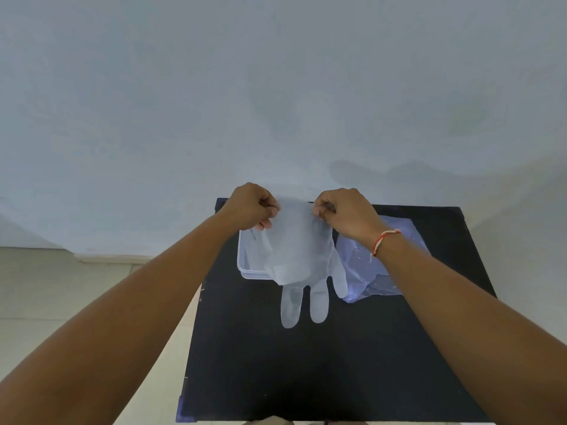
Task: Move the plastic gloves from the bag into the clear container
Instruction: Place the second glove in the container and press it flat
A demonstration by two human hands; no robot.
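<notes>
left hand (251,208), right hand (343,213): pinching glove (302,259) cuff (fingers dangling) | over container (250,265)

The glove (302,259) is thin, translucent plastic film with a soft, slightly frosted look. The container (250,265) is clear, smooth, rigid plastic with a glossy rim. The bag (368,271) is thin clear plastic film, wrinkled, with small glossy highlights. The table (337,363) has a dark, matt, even surface. The wall (276,87) is matt and plain. The bracelet (383,240) is twisted thread.
</notes>
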